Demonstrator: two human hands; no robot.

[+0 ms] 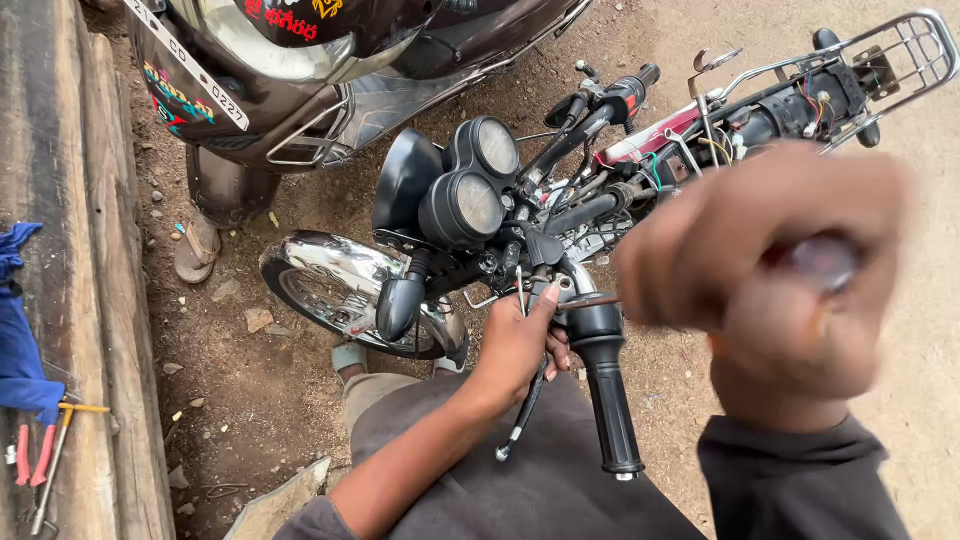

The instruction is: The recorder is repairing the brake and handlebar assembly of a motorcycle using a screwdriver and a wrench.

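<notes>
A stripped black motorcycle stands below me, with twin round gauges (470,180) and a chrome front mudguard (330,275). My left hand (522,340) rests on the handlebar clamp beside the near black rubber grip (608,390), fingers by the brake lever (525,410). My right hand (780,270) is raised close to the camera and blurred, its fingers closed around a small shiny object (822,262) that I cannot identify.
A dark scooter (300,70) is parked just ahead of the front wheel. On the left a wooden plank ledge (70,300) carries a blue cloth (18,340), red-handled pliers (35,455) and a small hammer (55,455). The ground is dirt with stones.
</notes>
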